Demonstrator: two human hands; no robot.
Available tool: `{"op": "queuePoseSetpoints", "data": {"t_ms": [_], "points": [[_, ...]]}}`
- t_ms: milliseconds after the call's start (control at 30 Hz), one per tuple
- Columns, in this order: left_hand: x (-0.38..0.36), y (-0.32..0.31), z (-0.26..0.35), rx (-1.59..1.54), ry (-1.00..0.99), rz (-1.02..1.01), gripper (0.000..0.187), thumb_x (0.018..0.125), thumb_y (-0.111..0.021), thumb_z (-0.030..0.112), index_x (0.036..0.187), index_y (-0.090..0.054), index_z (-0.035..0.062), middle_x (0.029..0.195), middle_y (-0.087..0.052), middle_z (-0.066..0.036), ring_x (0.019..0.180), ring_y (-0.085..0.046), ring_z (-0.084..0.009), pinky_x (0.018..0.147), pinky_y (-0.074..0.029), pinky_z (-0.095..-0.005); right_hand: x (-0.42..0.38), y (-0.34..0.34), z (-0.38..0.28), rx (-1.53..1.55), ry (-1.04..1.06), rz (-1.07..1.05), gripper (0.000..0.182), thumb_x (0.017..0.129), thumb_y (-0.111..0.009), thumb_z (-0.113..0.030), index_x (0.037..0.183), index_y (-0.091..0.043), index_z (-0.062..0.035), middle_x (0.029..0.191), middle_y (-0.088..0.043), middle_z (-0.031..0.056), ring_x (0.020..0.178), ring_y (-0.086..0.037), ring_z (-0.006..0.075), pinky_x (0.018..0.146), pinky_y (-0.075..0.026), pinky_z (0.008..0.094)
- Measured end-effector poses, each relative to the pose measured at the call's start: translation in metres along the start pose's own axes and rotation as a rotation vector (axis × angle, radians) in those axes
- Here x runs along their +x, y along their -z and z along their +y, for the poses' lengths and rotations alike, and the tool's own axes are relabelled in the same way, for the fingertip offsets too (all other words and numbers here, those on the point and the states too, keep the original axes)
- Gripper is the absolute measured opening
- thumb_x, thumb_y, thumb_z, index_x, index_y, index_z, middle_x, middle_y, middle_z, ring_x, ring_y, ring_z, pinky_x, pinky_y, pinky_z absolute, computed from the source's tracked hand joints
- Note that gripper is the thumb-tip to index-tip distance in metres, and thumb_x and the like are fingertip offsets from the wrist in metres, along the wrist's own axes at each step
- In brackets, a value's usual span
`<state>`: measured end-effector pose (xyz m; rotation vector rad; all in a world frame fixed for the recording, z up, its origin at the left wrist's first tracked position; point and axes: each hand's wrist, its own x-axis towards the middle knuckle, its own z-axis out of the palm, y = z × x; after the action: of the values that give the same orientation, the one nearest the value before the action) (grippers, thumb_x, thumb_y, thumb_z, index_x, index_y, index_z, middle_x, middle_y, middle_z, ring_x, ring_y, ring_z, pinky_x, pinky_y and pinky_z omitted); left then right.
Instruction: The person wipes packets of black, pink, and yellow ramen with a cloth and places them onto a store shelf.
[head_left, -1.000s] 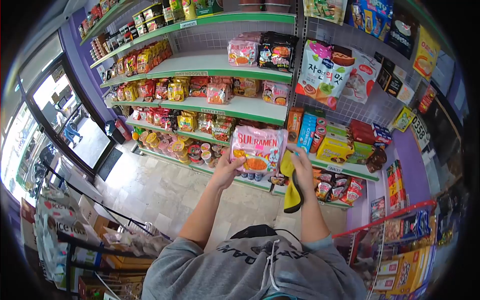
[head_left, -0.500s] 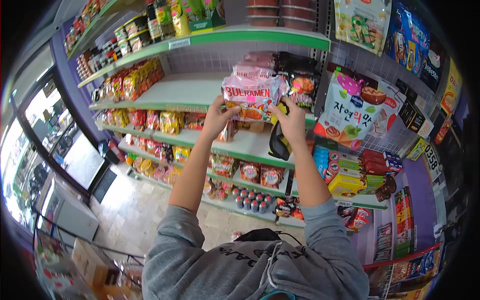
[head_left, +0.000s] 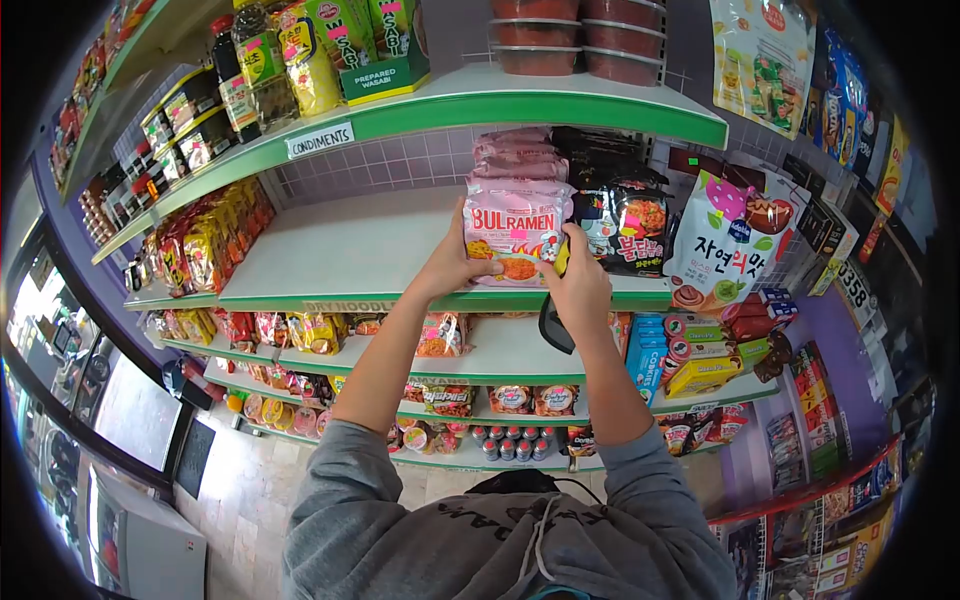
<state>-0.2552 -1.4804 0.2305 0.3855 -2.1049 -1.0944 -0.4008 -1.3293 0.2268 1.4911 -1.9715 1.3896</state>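
Note:
A pink noodle packet marked BULRAMEN stands upright at the front of a shelf, before a row of similar pink packets. My left hand grips its lower left side, thumb across the front. On the lower right side my right hand holds it too, with a black and yellow object hanging at that hand; what it is I cannot make out. Black noodle packets stand just to the right.
Overhead runs a green-edged shelf with bottles, wasabi boxes and red tubs. Yellow and red packets fill the shelf's left end. A large hanging pouch is at the right. Lower shelves hold more packets and small bottles.
The pink packet has gone from tilted, in front of the row, to upright against it, both hands still on it. The view has moved closer to the shelf.

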Motion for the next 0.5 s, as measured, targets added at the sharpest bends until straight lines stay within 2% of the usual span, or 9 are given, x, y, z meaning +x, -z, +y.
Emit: {"op": "queuePoseSetpoints", "data": {"t_ms": [33, 133, 267, 500], "points": [[0.004, -0.001, 0.0, -0.005, 0.001, -0.009, 0.115, 0.061, -0.079, 0.007, 0.139, 0.004, -0.0035, 0.133, -0.038, -0.022, 0.12, -0.042, -0.0253, 0.099, -0.035, -0.032, 0.003, -0.006, 0.002, -0.01, -0.011, 0.037, 0.055, 0.071, -0.07, -0.023, 0.117, -0.042, -0.0105, 0.091, -0.062, 0.0196, 0.08, -0.06, 0.0393, 0.064, -0.047, 0.0446], [0.016, 0.0, -0.005, -0.062, 0.069, -0.024, 0.115, 0.062, -0.078, 0.006, 0.14, 0.005, -0.0015, 0.13, -0.041, -0.021, 0.12, -0.043, -0.0248, 0.099, -0.035, -0.0315, 0.011, -0.013, 0.001, -0.07, -0.039, 0.044, 0.055, 0.072, -0.07, -0.023, 0.117, -0.042, -0.01, 0.092, -0.062, 0.0194, 0.081, -0.06, 0.0387, 0.065, -0.048, 0.044], [0.013, 0.0, -0.005, -0.022, -0.017, 0.004, 0.118, 0.059, -0.081, 0.008, 0.139, 0.005, -0.0029, 0.131, -0.041, -0.021, 0.119, -0.043, -0.0249, 0.099, -0.034, -0.0309, 0.009, -0.006, -0.006, -0.143, -0.028, 0.016, 0.055, 0.074, -0.068, -0.022, 0.118, -0.039, -0.0101, 0.097, -0.061, 0.0154, 0.079, -0.062, 0.037, 0.062, -0.05, 0.0434], [0.003, 0.002, 0.002, -0.132, -0.001, 0.019, 0.124, 0.055, -0.085, 0.013, 0.138, 0.006, -0.0064, 0.131, -0.039, -0.022, 0.12, -0.042, -0.0258, 0.1, -0.033, -0.0311, 0.003, 0.007, -0.007, -0.076, -0.091, 0.005, 0.064, 0.07, -0.072, -0.029, 0.121, -0.038, -0.0102, 0.09, -0.062, 0.0208, 0.08, -0.061, 0.0394, 0.064, -0.048, 0.0452]]}}
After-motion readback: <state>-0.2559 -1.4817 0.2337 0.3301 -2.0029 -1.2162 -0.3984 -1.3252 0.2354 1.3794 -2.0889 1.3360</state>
